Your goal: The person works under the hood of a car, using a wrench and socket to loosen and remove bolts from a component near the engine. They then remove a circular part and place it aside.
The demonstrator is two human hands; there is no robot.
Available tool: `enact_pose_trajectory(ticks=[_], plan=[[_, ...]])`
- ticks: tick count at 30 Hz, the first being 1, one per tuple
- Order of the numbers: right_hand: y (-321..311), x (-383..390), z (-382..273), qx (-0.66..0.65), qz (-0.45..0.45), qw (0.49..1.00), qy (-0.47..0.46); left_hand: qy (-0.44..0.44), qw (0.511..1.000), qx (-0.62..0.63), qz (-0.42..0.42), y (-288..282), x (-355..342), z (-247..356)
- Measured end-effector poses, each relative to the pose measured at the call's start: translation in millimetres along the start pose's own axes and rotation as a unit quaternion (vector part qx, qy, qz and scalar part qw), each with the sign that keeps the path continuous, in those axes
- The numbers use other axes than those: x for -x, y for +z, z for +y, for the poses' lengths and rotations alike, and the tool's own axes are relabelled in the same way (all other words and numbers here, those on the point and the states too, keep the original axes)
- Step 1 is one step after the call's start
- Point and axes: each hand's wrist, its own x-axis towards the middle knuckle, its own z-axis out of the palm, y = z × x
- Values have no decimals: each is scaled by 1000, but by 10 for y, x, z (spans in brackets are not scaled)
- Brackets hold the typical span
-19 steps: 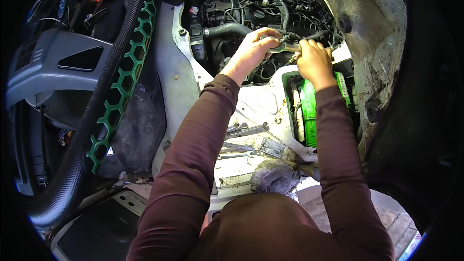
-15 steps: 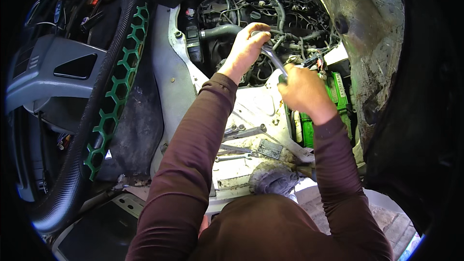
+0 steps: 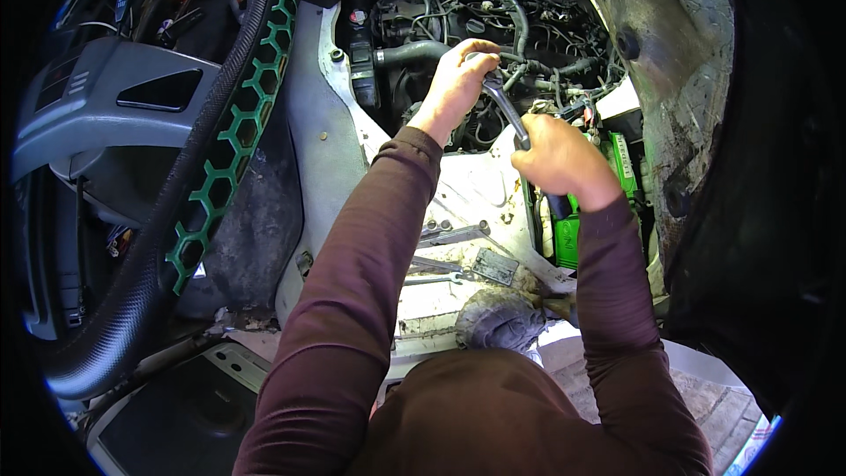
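Observation:
Over the engine bay (image 3: pixel 467 26), a metal ratchet (image 3: pixel 508 110) slants down to the right between my hands. My left hand (image 3: pixel 456 81) is closed around its head end, thumb on top. What lies under the head is hidden by the fingers. My right hand (image 3: pixel 567 159) grips the far end of the handle in a fist, just above the green battery (image 3: pixel 624 167). Hoses and wiring of the engine surround the head of the tool.
A steering wheel (image 3: pixel 123 308) with a green honeycomb strip stands at the left. Several wrenches (image 3: pixel 454 237) and a flat grey plate (image 3: pixel 495 266) lie on the pale panel below my hands. Near them is a dark crumpled bundle (image 3: pixel 500 319). A worn metal panel (image 3: pixel 679 79) rises at the right.
The scene has shifted slightly rightward in the picture. The ratchet handle has tilted a little steeper and shows more of its length. Both hands keep their hold.

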Motion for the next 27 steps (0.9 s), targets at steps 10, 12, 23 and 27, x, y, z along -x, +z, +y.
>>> enact_pose_trajectory(ticks=[10,12,23,27], plan=[[-50,-230,95,144,74,982,95,-108,991,70,-38,-35,55,114],[77,-1,-150,65,-5,997,43,-41,998,17,-37,-13,28,62],[-177,-440,58,161,55,977,131,-97,993,23,-60,25,-69,27],[-1,-156,-103,35,-57,996,54,4,993,-62,-97,70,-48,10]])
